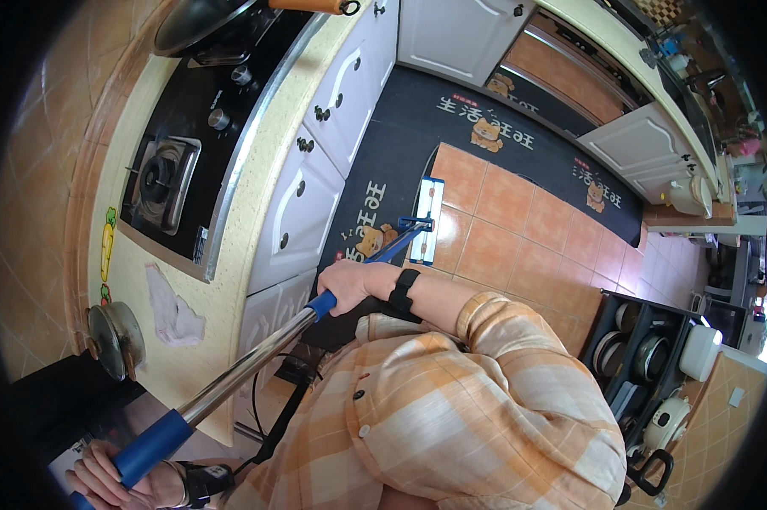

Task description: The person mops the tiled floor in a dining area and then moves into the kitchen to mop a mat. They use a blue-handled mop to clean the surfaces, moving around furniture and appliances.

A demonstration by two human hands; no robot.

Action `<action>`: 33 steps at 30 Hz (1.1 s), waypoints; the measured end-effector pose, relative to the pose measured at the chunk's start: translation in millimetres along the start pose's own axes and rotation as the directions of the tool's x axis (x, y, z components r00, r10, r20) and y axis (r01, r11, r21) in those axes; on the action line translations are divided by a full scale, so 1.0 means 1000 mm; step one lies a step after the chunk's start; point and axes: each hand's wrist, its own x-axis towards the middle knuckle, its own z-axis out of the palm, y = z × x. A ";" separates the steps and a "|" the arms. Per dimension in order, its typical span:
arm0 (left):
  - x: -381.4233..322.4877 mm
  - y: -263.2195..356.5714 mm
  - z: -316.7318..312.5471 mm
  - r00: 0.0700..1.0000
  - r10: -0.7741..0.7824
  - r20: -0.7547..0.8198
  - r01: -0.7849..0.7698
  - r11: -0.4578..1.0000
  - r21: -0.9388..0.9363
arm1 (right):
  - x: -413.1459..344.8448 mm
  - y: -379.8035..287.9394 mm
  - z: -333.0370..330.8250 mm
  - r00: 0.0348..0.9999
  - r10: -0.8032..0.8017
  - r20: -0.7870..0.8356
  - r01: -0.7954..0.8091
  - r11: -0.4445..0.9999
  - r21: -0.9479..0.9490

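Note:
A flat mop runs diagonally across the view, with a shiny metal pole point(251, 368) and blue grip sections. Near the lower left corner, my left hand point(119, 481) is wrapped around the thick blue grip point(154, 446) at the pole's upper end. Further down the pole, my right hand point(348, 287) grasps it by a blue collar. The silver mop head point(429, 239), with blue ends, lies where the orange floor tiles point(495, 245) meet a dark printed mat point(393, 140). What is under the head is hidden.
Left, a counter point(230, 306) holds a gas stove point(160, 185), a wok point(198, 25), a lidded pot point(119, 338) and a cloth point(173, 309). White cabinets point(300, 217) border the mat. On the right stands a dark rack point(667, 312) with pans and a rice cooker point(665, 421).

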 end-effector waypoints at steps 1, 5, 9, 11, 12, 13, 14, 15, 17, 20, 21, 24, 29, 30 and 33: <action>-0.001 -0.001 -0.001 0.973 0.107 -0.206 -0.070 0.982 0.176 | 0.000 0.002 -0.002 1.000 -0.001 0.000 0.001 1.000 -0.005; -0.007 -0.004 -0.006 0.928 0.167 -0.332 -0.054 0.945 0.323 | -0.004 0.012 -0.009 0.999 0.014 -0.031 -0.015 0.999 -0.028; -0.014 -0.019 -0.014 0.982 -0.025 -0.187 0.041 0.996 0.085 | -0.010 0.031 -0.025 0.994 0.092 -0.052 -0.093 0.996 -0.014; -0.016 -0.030 -0.016 0.983 -0.009 -0.185 0.023 0.997 0.076 | -0.012 0.039 -0.032 0.986 0.165 -0.007 -0.165 0.986 0.007; -0.017 -0.036 -0.015 0.988 -0.021 -0.151 0.027 0.999 0.041 | -0.015 0.043 -0.032 0.989 0.131 -0.064 -0.129 0.991 0.024; -0.016 -0.041 -0.015 0.993 -0.032 -0.116 0.032 0.999 0.006 | -0.018 0.046 -0.033 0.985 0.141 -0.097 -0.141 0.990 0.012; -0.018 -0.048 -0.012 0.979 0.085 -0.187 -0.052 0.984 0.173 | -0.021 0.050 -0.033 0.980 0.166 -0.113 -0.167 0.986 -0.001; -0.019 -0.055 -0.009 0.978 0.080 -0.193 -0.052 0.988 0.148 | -0.025 0.054 -0.033 0.976 0.174 -0.129 -0.176 0.984 -0.007; -0.022 -0.071 -0.001 0.975 0.067 -0.214 -0.053 0.996 0.068 | -0.034 0.064 -0.030 0.951 0.224 -0.213 -0.233 0.972 -0.018; -0.031 -0.098 0.012 0.978 0.012 -0.210 0.000 0.998 0.058 | -0.048 0.083 -0.034 0.921 0.291 -0.259 -0.316 0.947 -0.063; -0.035 -0.105 0.015 0.976 -0.006 -0.216 0.021 0.998 0.067 | -0.054 0.087 -0.035 0.907 0.313 -0.281 -0.341 0.938 -0.057; -0.045 -0.108 0.017 0.965 0.041 -0.258 -0.002 0.989 0.149 | -0.062 0.086 -0.035 0.900 0.316 -0.299 -0.345 0.937 -0.050; -0.036 -0.056 -0.003 0.957 0.145 -0.249 -0.135 0.989 0.059 | -0.057 0.042 -0.023 0.952 0.234 -0.197 -0.261 0.957 -0.126; -0.033 -0.044 -0.005 0.915 0.216 -0.341 -0.135 0.959 0.248 | -0.055 0.031 -0.019 0.963 0.191 -0.187 -0.212 0.972 -0.098; -0.015 -0.017 -0.007 0.882 0.285 -0.374 -0.149 0.924 0.353 | -0.039 0.006 -0.011 0.986 0.073 -0.148 -0.088 0.992 -0.092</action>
